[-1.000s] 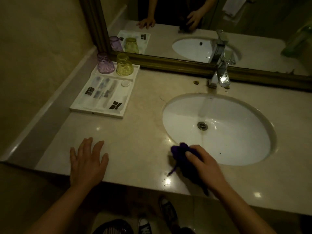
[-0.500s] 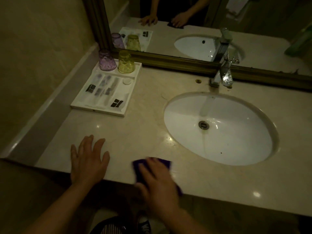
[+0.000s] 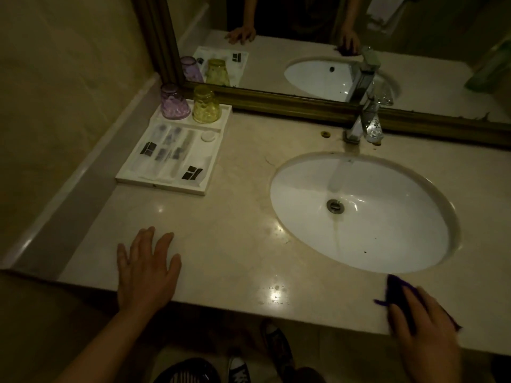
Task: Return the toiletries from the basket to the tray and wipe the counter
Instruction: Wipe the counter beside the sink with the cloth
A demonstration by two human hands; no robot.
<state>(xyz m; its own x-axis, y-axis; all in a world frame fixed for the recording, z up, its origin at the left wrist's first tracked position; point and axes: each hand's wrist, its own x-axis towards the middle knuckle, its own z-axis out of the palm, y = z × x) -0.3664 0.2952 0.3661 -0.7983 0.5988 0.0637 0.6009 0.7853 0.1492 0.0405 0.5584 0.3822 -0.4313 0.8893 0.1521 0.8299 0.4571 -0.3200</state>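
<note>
My right hand [image 3: 423, 330] presses a purple cloth [image 3: 395, 293] flat on the beige counter [image 3: 235, 217], at the front edge just below the sink's near rim. My left hand [image 3: 146, 268] lies palm down with fingers spread on the counter's front left part, holding nothing. A white tray [image 3: 203, 189] sits at the back left by the wall. It holds several wrapped toiletry packets [image 3: 171, 152], a small round white lid [image 3: 208, 136], and a purple cup [image 3: 173, 102] and a yellow cup [image 3: 206, 105] standing upside down.
A white oval sink [image 3: 359, 214] is set into the counter, with a chrome tap [image 3: 362, 117] behind it. A framed mirror [image 3: 304, 64] runs along the back wall. A dark basket [image 3: 188, 371] and shoes show on the floor below the counter edge.
My right hand swept the purple cloth along the front of the counter, first left toward my left hand, then far right below the sink. My left hand stayed put.
</note>
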